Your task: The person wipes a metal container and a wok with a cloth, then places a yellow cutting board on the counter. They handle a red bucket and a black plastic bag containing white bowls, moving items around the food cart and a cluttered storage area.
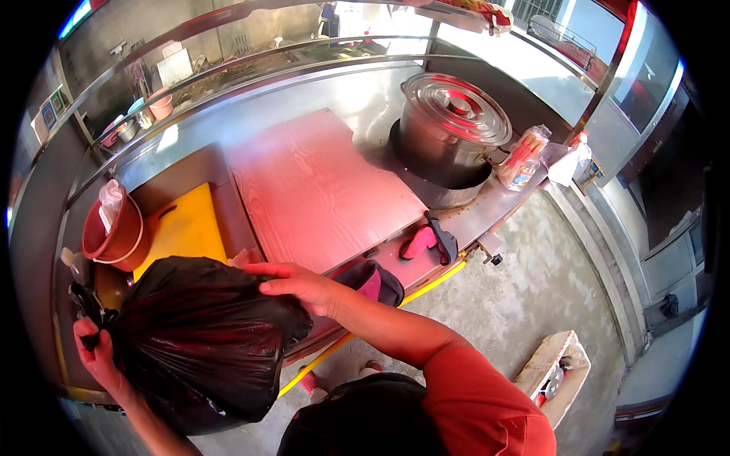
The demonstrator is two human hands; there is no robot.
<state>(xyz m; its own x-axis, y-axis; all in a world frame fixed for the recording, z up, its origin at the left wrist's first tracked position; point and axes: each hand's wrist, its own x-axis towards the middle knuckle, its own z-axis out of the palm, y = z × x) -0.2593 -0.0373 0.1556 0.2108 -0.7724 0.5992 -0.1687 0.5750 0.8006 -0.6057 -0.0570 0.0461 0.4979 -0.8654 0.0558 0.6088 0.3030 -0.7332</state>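
Observation:
A full black plastic bag (205, 342) bulges in front of me at the lower left, its neck tied in a knot. My left hand (94, 350) grips that knotted neck. Across the bag's upper right side lies my right hand (299, 288), fingers extended and spread; part of its palm touches the plastic or is just over it. Behind the bag, a yellow board (191, 225) is partly covered by it. A reddish-brown bucket (128, 245) with a clear plastic bag inside stands beyond my left hand. What the black bag contains is hidden.
A wood-grain board (319, 182) lies on the metal cart counter. To its right, a lidded steel pot (445, 142) sits in a round burner well, near a jar of sticks (522, 162). Dark-and-pink cloth items (430, 242) rest at the front edge. A foam box (556, 376) stands on the concrete floor.

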